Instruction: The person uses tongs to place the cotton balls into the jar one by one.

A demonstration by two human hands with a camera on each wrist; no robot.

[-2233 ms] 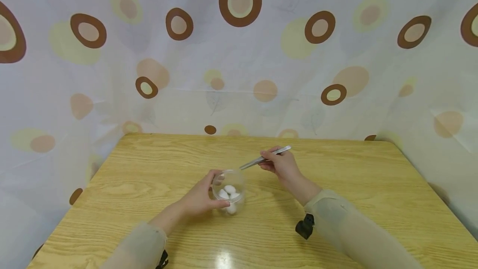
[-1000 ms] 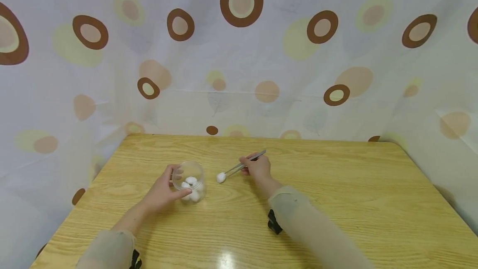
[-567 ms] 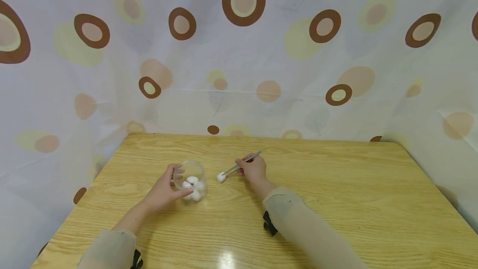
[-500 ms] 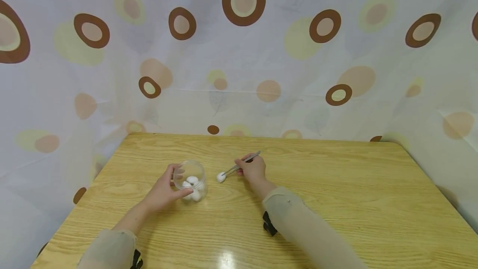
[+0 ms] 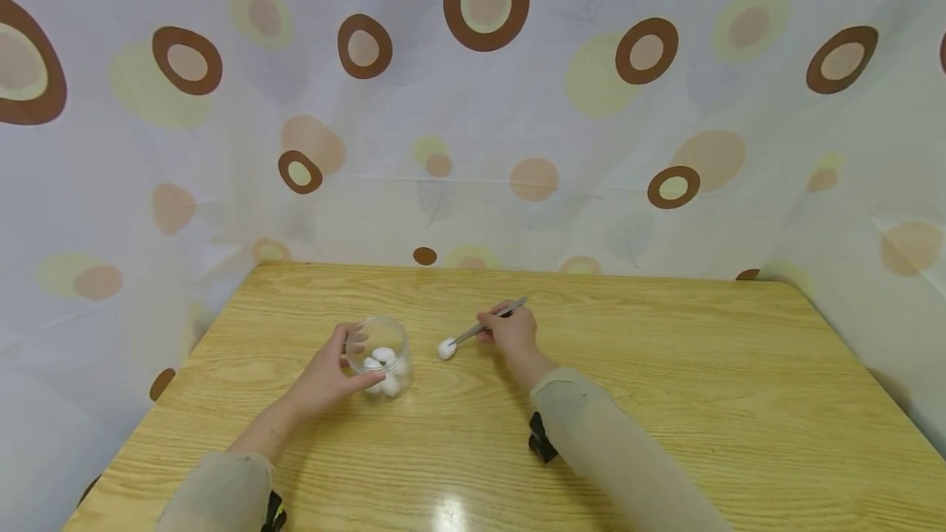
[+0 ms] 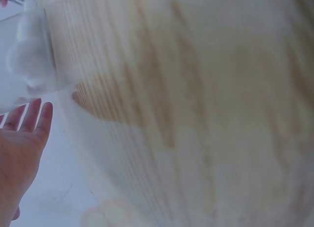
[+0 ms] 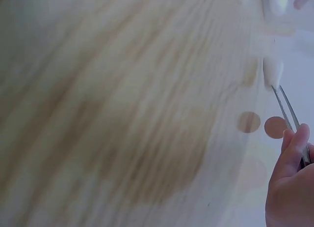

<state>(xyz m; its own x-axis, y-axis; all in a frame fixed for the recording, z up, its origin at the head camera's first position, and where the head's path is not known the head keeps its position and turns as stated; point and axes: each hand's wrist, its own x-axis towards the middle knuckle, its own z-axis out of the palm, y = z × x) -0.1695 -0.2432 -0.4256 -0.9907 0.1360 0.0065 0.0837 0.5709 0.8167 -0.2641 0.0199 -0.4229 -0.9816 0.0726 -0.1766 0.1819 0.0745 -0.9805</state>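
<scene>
In the head view, my left hand [image 5: 325, 382] holds a clear round jar [image 5: 404, 343] left of the table's middle, thumb across the near side and fingers round the far side. Several white cotton balls [image 5: 383, 355] lie inside it. My right hand [image 5: 515, 337] pinches metal tweezers [image 5: 473, 330] that slant down to the left. Their tips meet one more cotton ball [image 5: 447, 349], just right of the jar; whether it touches the table I cannot tell. The right wrist view shows this cotton ball [image 7: 273, 72] at the tips of the tweezers [image 7: 288, 109].
A wood-grain table [image 5: 665, 401] spreads under both hands. Behind it and at its sides hangs a pale curtain [image 5: 473, 121] with brown and yellow circles. Dark wrist cameras sit beneath both sleeves.
The jar has shifted left since the first frame, when the tweezers stood bare beside its rim. Their spread tips have since closed on a cotton ball, which has moved slightly right.
</scene>
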